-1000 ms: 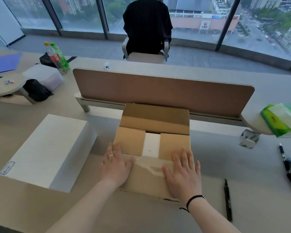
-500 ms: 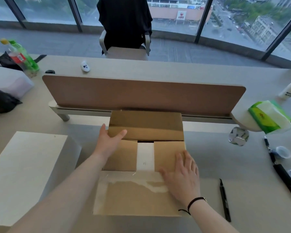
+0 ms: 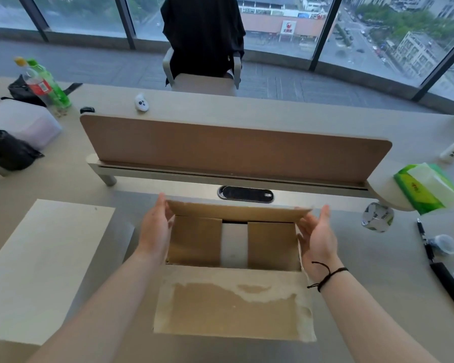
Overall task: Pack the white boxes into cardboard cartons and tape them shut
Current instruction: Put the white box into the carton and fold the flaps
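I see the cardboard carton (image 3: 233,258) sitting on the table (image 3: 364,297) right in front of me, in the middle. My left hand (image 3: 155,229) is on the left end of the far flap (image 3: 236,213), and my right hand (image 3: 316,239) is on the right end of it. The fingers on both hands look mostly straight and point away from me, with the thumbs near the flap's edge, so they are touching the flap more than squeezing it. The far flap is tipped over the top of the carton. The two small side flaps are folded down flat, and between them I can see a strip of a white box (image 3: 233,244) inside the carton. The near flap (image 3: 233,305) lies open and flat toward me, with torn paper patches on it. Another big white box (image 3: 37,271) sits on the table to the left, just beside the carton. A roll of tape (image 3: 377,220) is on the right, a little farther away, and a black pen (image 3: 423,238) lies near it.
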`<action>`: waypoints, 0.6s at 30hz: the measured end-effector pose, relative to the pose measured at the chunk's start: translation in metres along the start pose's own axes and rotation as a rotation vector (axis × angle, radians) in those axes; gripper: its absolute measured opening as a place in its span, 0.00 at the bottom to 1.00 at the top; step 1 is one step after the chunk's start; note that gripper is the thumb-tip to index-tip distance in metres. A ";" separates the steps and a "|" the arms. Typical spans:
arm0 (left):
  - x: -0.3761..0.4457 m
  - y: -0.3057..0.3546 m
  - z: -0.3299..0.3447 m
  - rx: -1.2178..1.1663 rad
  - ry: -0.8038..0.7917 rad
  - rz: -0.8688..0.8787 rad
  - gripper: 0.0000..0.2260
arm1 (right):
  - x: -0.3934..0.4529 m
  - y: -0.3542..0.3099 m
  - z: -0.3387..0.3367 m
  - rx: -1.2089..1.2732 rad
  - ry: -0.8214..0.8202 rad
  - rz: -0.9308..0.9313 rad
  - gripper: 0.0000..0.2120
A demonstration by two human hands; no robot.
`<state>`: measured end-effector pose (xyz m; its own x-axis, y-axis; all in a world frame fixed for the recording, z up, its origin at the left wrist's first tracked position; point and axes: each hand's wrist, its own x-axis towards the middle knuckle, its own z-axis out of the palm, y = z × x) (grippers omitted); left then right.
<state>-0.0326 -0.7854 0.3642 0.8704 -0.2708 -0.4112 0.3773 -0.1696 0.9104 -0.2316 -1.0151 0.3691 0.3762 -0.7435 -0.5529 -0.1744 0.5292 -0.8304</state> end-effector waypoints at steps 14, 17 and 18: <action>-0.047 -0.056 -0.025 0.699 -0.232 0.239 0.19 | -0.035 0.051 -0.037 -0.823 -0.247 -0.226 0.32; -0.050 -0.064 -0.019 0.847 -0.223 0.275 0.24 | -0.038 0.066 -0.037 -1.007 -0.226 -0.287 0.34; -0.051 -0.067 -0.017 0.884 -0.218 0.274 0.25 | -0.038 0.071 -0.038 -1.036 -0.208 -0.314 0.34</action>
<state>-0.0971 -0.7438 0.3254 0.7812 -0.5633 -0.2693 -0.2849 -0.7054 0.6490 -0.2927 -0.9642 0.3287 0.6663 -0.6500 -0.3654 -0.6862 -0.3427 -0.6417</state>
